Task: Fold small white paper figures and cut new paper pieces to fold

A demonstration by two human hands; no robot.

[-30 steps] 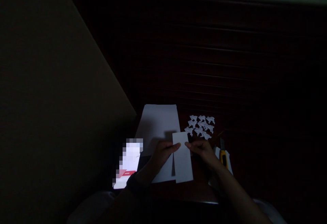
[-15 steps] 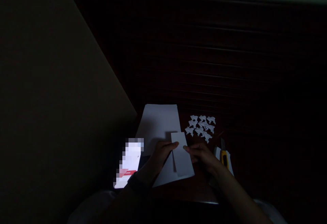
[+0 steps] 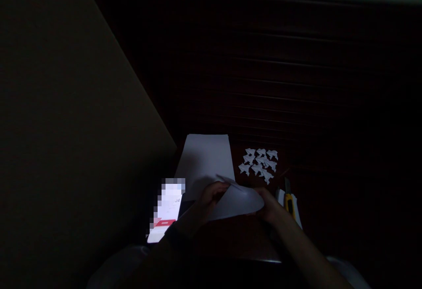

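A white sheet of paper (image 3: 235,203) is bent in a curve between my two hands, above the near part of the table. My left hand (image 3: 211,194) grips its left side, fingers curled at the raised upper edge. At the curved right end, my right hand (image 3: 266,203) is closed on the paper, its fingertips partly hidden. Behind the held sheet lies a stack of white paper (image 3: 211,155). To the right of the stack are several small folded paper figures (image 3: 260,161) in a cluster.
A yellow utility knife (image 3: 289,203) with its blade out lies on white paper pieces (image 3: 297,212) by my right forearm. A lit phone (image 3: 166,210) is at the left. The dark table's front edge (image 3: 263,260) is close to me. A pale wall (image 3: 82,104) slopes along the left.
The sheet, earlier held as a narrow folded strip, is now opened and bowed sideways. My right hand has moved slightly right with its edge. The phone's screen content differs.
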